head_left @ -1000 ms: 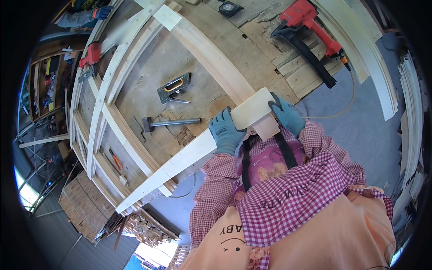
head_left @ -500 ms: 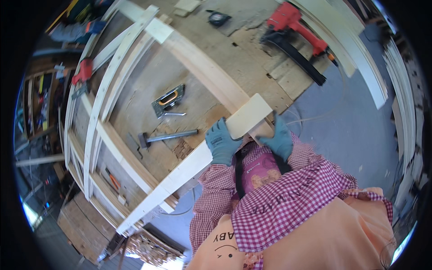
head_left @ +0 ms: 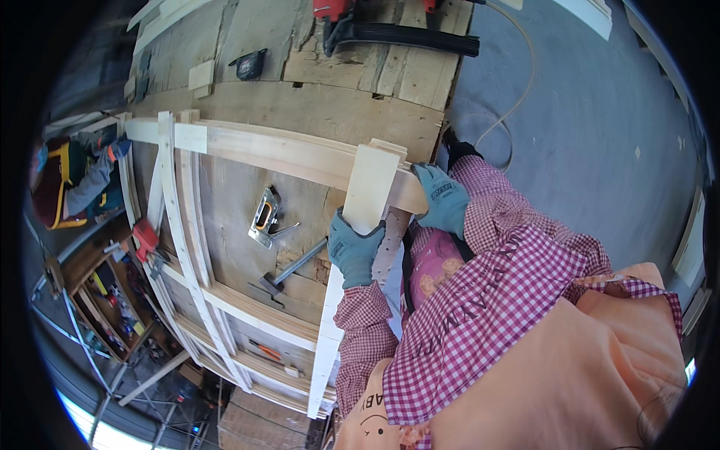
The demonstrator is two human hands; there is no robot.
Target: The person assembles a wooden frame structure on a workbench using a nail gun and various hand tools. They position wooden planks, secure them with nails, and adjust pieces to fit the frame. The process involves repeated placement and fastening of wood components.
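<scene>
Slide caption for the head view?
Left hand grips a pale board at a wooden frame, right hand beside it; hammer and staple gun lie inside.

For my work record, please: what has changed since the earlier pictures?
The right hand has moved off the far end of the top board onto the wooden piece beneath it; the view has turned. The left hand stays on the board; hammer and stapler are unmoved.
</scene>
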